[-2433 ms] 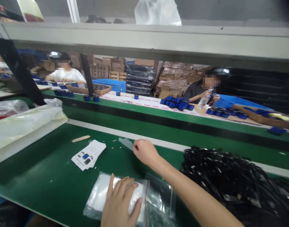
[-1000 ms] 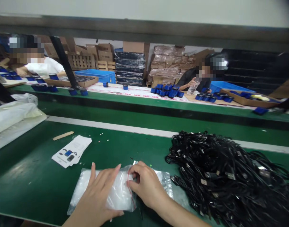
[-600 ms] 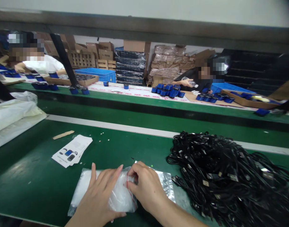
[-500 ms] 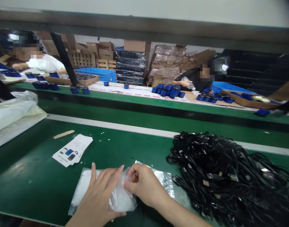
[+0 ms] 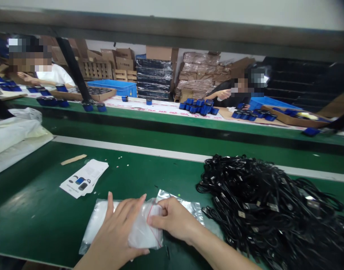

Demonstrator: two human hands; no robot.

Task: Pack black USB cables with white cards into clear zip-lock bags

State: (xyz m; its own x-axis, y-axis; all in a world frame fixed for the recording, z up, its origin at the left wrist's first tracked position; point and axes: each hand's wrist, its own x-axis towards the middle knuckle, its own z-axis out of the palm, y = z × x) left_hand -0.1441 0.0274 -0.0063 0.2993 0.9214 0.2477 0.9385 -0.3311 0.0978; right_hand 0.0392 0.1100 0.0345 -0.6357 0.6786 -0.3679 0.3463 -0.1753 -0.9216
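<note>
A stack of clear zip bags (image 5: 97,221) with red seal lines lies at the near edge of the green table (image 5: 33,210). My left hand (image 5: 118,234) lies flat on top of the stack, fingers stretched out. My right hand (image 5: 172,219) is closed in a pinch on the red-lined mouth of the top bag, just right of my left fingertips. More clear bags (image 5: 193,208) lie under my right hand. A large heap of coiled black cables (image 5: 267,210) sits to the right.
Printed leaflets (image 5: 84,178) and a wooden stick (image 5: 74,159) lie to the left, with large plastic sheets (image 5: 17,140) at the far left. Beyond a conveyor (image 5: 188,140), two other people sit by blue round parts (image 5: 200,107) and cardboard trays (image 5: 295,118).
My right hand came back from a clear strip further out on the table to the bag stack and pinched the top bag's mouth. My left hand stayed flat on the stack.
</note>
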